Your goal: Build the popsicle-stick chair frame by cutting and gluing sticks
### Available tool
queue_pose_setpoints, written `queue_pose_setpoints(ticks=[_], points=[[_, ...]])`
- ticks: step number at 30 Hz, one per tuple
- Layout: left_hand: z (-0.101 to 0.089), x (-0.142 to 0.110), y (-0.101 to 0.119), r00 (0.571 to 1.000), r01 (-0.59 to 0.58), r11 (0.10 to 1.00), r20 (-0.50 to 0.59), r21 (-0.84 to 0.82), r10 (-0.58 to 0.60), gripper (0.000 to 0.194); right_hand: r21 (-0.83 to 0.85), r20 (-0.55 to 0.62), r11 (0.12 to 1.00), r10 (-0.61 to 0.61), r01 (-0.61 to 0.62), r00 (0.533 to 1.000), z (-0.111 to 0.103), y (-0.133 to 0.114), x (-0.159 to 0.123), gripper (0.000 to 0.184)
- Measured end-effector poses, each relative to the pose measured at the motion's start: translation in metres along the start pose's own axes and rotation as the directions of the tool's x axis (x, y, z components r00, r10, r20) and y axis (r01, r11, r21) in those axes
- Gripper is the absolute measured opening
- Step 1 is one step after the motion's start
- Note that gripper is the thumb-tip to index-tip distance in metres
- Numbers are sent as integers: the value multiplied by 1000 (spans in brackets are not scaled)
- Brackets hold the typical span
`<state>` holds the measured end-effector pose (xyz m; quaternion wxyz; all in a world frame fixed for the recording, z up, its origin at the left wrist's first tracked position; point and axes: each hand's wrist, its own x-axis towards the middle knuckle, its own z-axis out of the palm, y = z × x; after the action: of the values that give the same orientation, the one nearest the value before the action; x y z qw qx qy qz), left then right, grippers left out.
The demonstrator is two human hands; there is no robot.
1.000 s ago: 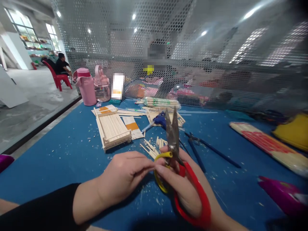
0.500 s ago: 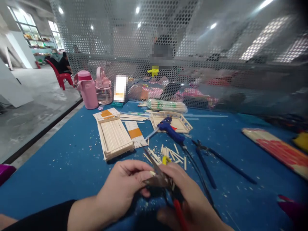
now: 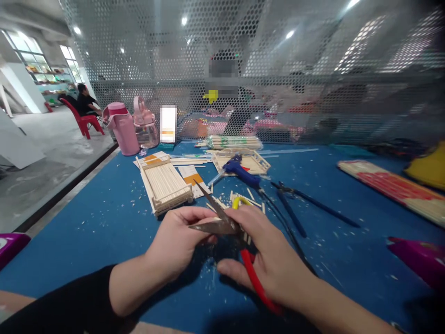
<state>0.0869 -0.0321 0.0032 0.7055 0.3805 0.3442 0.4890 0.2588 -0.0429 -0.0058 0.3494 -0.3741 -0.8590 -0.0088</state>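
Observation:
My right hand (image 3: 267,260) grips red-and-yellow-handled scissors (image 3: 222,222), whose blades are spread apart and point left toward my left hand (image 3: 181,241). My left hand is curled, fingers pinched beside the blades; what it holds is hidden or too small to make out. Both hands hover low over the blue table (image 3: 104,218). Just beyond them lies a scatter of short cut wooden sticks (image 3: 243,199).
A wooden stick raft (image 3: 165,185) lies ahead left, a stick tray (image 3: 250,162) with a blue glue gun (image 3: 239,170) behind it, dark pliers (image 3: 295,208) to the right. Pink bottles (image 3: 125,127) stand at the back. Packs of sticks (image 3: 389,188) lie right. A perforated screen (image 3: 278,69) closes the far edge.
The scissors swung from upright to lying sideways, blades now apart and aimed at my left hand. My view shifted slightly.

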Motion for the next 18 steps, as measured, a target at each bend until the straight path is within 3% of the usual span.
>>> queue_pose_setpoints(ticks=[9,18], points=[[-2,0,-1,996,-64,998,59,13,64,12,-68,-51,997,-41,38,998,-1,-2,0,61],[-2,-1,-1,993,-91,994,85,56,86,14,-112,-54,994,9,-16,998,-2,-2,0,65]])
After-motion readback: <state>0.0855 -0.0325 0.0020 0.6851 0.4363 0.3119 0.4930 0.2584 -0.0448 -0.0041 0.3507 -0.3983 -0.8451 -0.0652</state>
